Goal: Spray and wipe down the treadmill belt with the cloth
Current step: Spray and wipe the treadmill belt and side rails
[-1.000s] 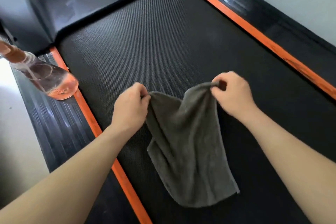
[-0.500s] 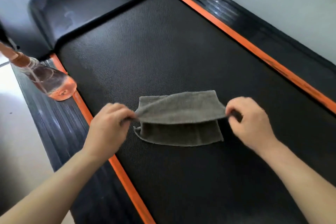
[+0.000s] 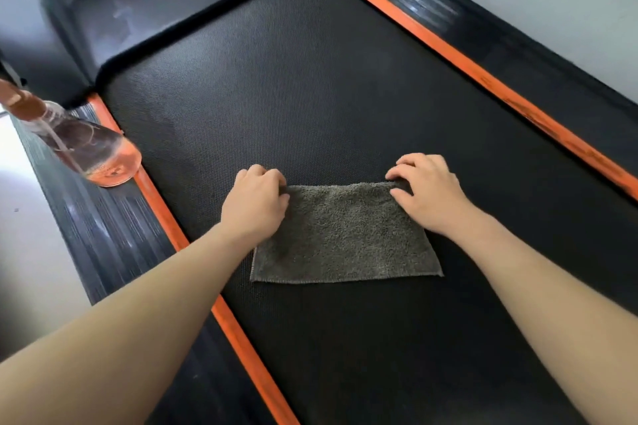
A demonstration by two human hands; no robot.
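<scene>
1. Since half a second ago, the cloth (image 3: 345, 235) is going from half-draped between the hands to lying flat as a folded rectangle on the treadmill belt (image 3: 310, 79).
2. Left hand (image 3: 255, 207) is pinching the far-left corner and right hand (image 3: 428, 193) is pinching the far-right one, fingers curled. I'm guessing they're pulling the fold straight for a tidy wiping pad.
3. Spray bottle (image 3: 86, 148) is sitting on the left side rail (image 3: 103, 235), just beside the orange strip (image 3: 162, 214) and well apart from both hands, probably parked out of the wiping path.
4. Wiping isn't looking started yet, I reckon.
</scene>
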